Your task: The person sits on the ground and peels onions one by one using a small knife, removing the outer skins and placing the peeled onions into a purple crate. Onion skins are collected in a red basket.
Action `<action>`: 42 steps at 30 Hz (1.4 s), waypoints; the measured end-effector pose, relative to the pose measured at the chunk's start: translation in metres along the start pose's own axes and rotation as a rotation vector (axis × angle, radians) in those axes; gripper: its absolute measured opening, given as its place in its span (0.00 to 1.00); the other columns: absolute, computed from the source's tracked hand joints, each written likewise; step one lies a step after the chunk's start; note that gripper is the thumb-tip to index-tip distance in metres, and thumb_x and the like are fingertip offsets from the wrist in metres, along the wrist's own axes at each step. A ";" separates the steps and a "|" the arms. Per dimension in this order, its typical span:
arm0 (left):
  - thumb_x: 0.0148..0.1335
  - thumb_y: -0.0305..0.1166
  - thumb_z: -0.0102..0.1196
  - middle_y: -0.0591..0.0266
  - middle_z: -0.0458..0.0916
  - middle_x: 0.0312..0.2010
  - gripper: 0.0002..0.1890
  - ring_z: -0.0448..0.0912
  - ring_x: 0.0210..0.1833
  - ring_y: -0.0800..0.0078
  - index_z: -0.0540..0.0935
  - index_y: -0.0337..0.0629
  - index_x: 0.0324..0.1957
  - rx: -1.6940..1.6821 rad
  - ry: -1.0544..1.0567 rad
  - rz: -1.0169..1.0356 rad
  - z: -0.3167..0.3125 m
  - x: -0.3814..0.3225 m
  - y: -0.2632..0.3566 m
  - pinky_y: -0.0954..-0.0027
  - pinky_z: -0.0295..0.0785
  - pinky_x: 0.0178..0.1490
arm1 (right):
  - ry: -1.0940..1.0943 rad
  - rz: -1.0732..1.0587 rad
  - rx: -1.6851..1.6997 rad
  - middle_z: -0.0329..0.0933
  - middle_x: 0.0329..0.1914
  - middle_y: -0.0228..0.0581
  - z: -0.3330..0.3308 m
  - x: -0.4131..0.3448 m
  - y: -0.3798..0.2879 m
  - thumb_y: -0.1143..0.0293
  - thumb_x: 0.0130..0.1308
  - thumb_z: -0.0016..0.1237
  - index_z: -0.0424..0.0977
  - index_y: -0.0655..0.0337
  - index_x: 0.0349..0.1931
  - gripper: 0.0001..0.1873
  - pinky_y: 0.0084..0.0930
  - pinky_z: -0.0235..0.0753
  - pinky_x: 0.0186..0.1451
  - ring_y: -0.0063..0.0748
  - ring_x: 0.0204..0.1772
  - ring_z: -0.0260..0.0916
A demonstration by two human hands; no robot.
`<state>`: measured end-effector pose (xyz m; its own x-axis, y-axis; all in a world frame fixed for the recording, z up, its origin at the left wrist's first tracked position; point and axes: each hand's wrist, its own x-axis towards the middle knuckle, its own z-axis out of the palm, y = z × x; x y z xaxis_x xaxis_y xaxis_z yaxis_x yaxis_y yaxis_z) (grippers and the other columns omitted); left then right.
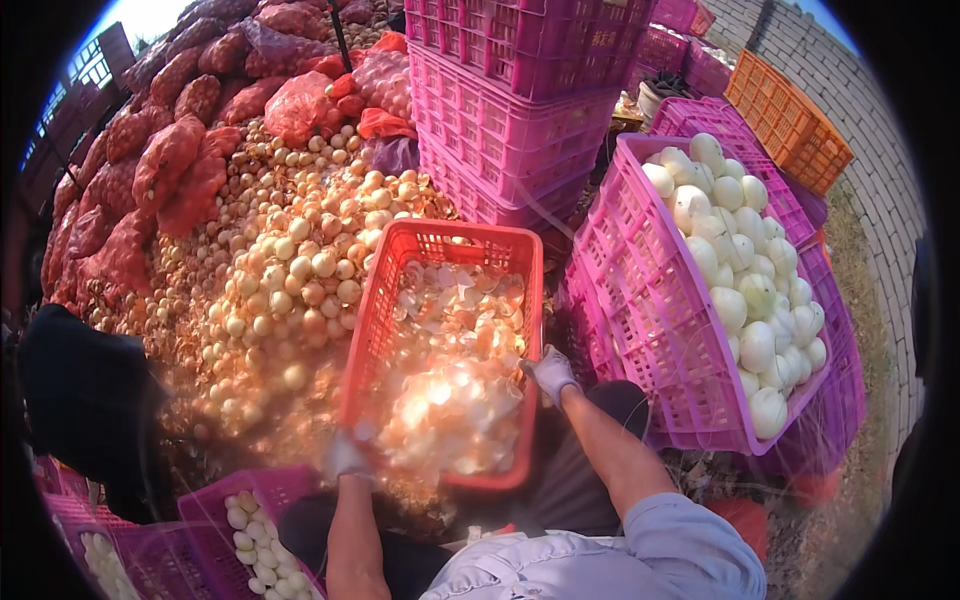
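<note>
Between my knees is a red plastic crate (536, 300), with papery onion skins (457, 337) over much of its inside. My right hand (553, 373), in a pale work glove, grips the crate's right rim. At the near left corner of the same rim is my left hand (349, 456), also gloved and blurred by bright haze; it appears to hold the rim, its fingers indistinct. Beyond and left of the crate spreads a heap of unpeeled onions (300, 270) with loose skins among them.
A tilted magenta crate (637, 300) full of peeled white onions (739, 255) stands close on my right. Stacked magenta crates (510, 135) rise ahead. Red mesh sacks (172, 165) pile up at left. A dark-clothed person (82, 397) is at left, above another crate of peeled onions (259, 540).
</note>
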<state>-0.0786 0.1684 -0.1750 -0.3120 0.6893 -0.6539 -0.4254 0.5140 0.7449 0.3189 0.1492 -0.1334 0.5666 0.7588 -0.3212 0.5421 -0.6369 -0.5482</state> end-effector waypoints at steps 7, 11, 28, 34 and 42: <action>0.62 0.41 0.49 0.64 0.70 0.17 0.10 0.67 0.13 0.74 0.75 0.46 0.35 -0.111 0.136 -0.013 0.031 -0.042 0.023 0.70 0.58 0.14 | 0.015 -0.047 0.133 0.76 0.34 0.56 0.016 0.006 0.018 0.58 0.49 0.57 0.69 0.67 0.35 0.22 0.40 0.72 0.45 0.56 0.41 0.74; 0.60 0.36 0.51 0.63 0.71 0.18 0.07 0.67 0.13 0.74 0.74 0.46 0.36 -0.080 0.121 -0.016 0.036 -0.050 0.016 0.70 0.62 0.14 | 0.012 -0.124 0.066 0.75 0.28 0.45 0.017 0.020 0.047 0.66 0.50 0.63 0.70 0.66 0.34 0.18 0.35 0.72 0.33 0.38 0.30 0.73; 0.58 0.37 0.56 0.58 0.72 0.36 0.23 0.75 0.30 0.68 0.66 0.47 0.54 0.038 0.003 -0.211 0.055 -0.129 0.033 0.66 0.72 0.26 | 0.018 -0.023 0.190 0.71 0.25 0.45 -0.018 0.059 0.034 0.72 0.53 0.55 0.67 0.66 0.34 0.13 0.34 0.71 0.31 0.37 0.27 0.69; 0.54 0.27 0.54 0.57 0.75 0.37 0.22 0.75 0.34 0.70 0.65 0.39 0.51 0.078 0.092 -0.138 0.055 -0.109 0.013 0.70 0.71 0.37 | 0.052 -0.179 -0.052 0.72 0.27 0.46 -0.034 0.035 0.023 0.69 0.56 0.56 0.66 0.67 0.37 0.15 0.36 0.70 0.32 0.40 0.28 0.69; 0.51 0.28 0.57 0.60 0.76 0.31 0.19 0.74 0.32 0.72 0.70 0.37 0.46 -0.093 0.098 -0.095 0.054 -0.072 0.012 0.70 0.69 0.36 | 0.094 -0.215 0.014 0.75 0.40 0.54 -0.009 0.037 0.060 0.72 0.59 0.52 0.64 0.74 0.47 0.19 0.34 0.72 0.43 0.45 0.40 0.74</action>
<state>-0.0157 0.1528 -0.1120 -0.3465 0.5843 -0.7338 -0.5323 0.5217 0.6667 0.3782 0.1380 -0.1715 0.4948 0.8602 -0.1234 0.6479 -0.4598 -0.6074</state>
